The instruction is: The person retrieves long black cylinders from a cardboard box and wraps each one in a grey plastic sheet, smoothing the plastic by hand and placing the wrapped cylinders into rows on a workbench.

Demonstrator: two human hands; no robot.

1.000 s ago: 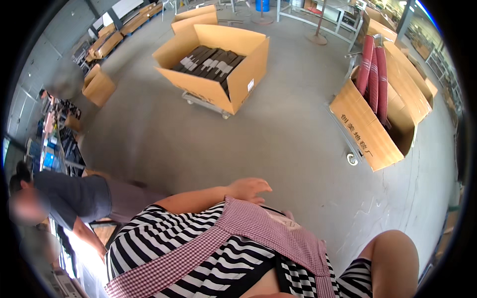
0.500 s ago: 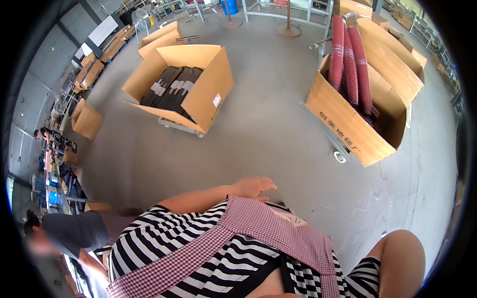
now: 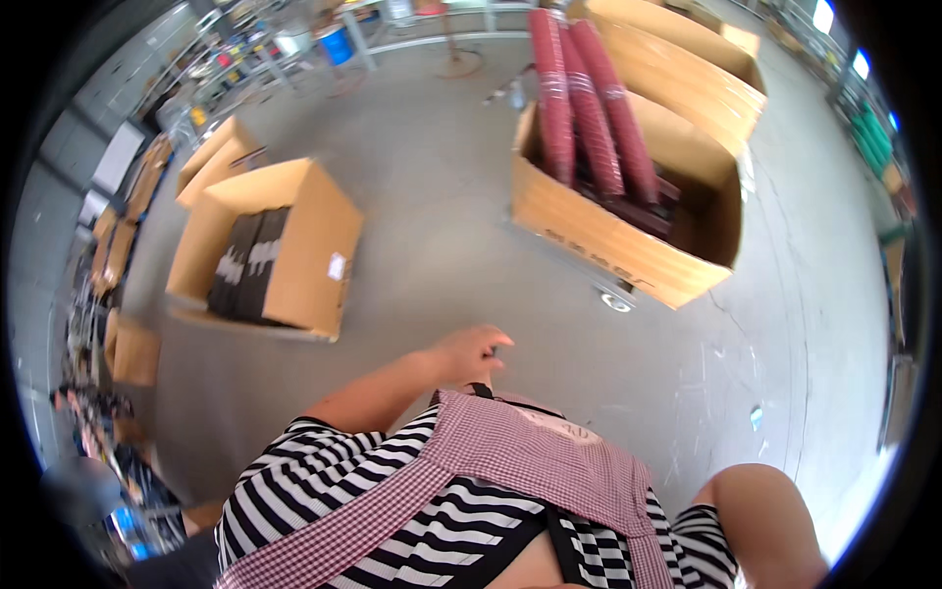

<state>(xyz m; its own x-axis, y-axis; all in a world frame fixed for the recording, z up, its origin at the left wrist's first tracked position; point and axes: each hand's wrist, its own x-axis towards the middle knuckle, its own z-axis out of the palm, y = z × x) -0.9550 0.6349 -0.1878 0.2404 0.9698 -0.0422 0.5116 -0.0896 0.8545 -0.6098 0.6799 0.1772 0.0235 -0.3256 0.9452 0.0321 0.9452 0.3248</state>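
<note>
So the left hand (image 3: 469, 355) is held out in front of the body, just past the top edge of a red-and-white checked apron (image 3: 545, 452). It's kept loosely open – fingers a bit bent, a gap left between them and the thumb. The right hand can't be seen at all, so how it's held can't be told; only the bare right arm (image 3: 765, 515) is shown at the lower right. The apron, which is the nearest thing to the left hand, is worn over a black-and-white striped top (image 3: 343, 456).

Out on the grey floor (image 3: 422, 275), well apart from the hand, two open cartons can be made out. In the left carton (image 3: 319, 255), dark stacked pieces (image 3: 245, 265) with pale bands are packed. In the right carton (image 3: 618, 236), maroon rolls (image 3: 594, 113) are stood on end and tilted, their tops poking out above the rim – and a caster (image 3: 615, 302) can be spotted by its near lower edge. Behind that, another big carton (image 3: 677, 64) is parked. A blue barrel (image 3: 336, 45) can be seen at the back.
</note>
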